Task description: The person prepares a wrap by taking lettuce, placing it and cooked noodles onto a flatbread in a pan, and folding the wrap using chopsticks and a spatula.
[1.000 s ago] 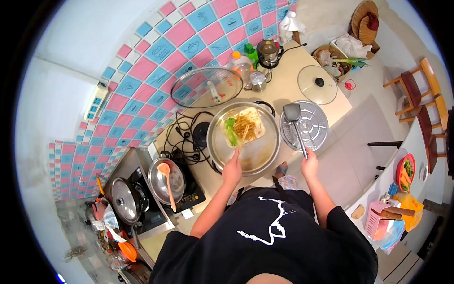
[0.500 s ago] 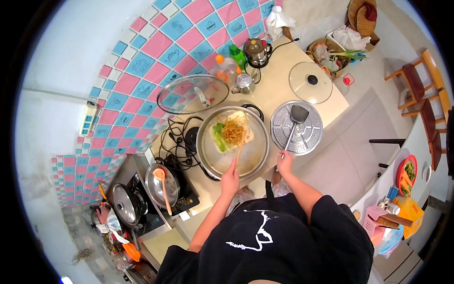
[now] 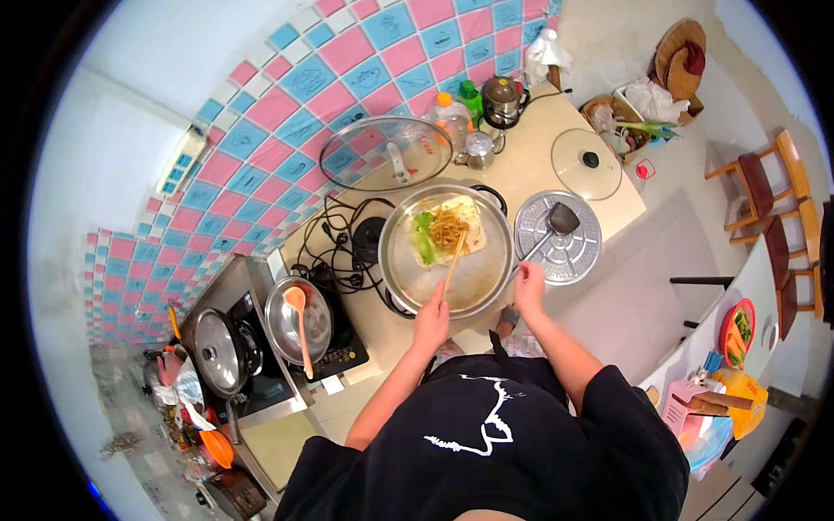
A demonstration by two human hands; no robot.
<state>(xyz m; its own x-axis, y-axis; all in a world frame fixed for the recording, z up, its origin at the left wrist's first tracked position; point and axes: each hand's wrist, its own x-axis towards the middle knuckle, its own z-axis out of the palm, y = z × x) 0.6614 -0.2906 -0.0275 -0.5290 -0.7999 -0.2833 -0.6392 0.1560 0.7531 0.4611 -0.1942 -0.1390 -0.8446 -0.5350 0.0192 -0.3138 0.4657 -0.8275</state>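
Observation:
My left hand [image 3: 432, 321] is closed on a pair of chopsticks [image 3: 453, 263], whose tips touch a heap of brown shredded strips [image 3: 449, 229]. The strips lie with green lettuce [image 3: 425, 238] on a pale flatbread [image 3: 473, 227] inside a wide, round electric pan [image 3: 401, 276]. To the right of the pan, my right hand [image 3: 528, 286] grips the handle of a spatula [image 3: 563, 219]. The spatula's dark blade rests over a perforated metal steamer plate [image 3: 573, 260].
A glass lid [image 3: 365, 156] leans against the tiles behind the pan; another glass lid [image 3: 573, 165] lies at the counter's far right. Tangled black cables [image 3: 334, 239] are left of the pan. A pot with an orange spoon [image 3: 297, 304] stands on a cooktop. Kettle [image 3: 502, 100] at back.
The whole view has shifted, so the pan and counter appear further right. The spatula handle now slants more toward the pan. Both hands keep their holds.

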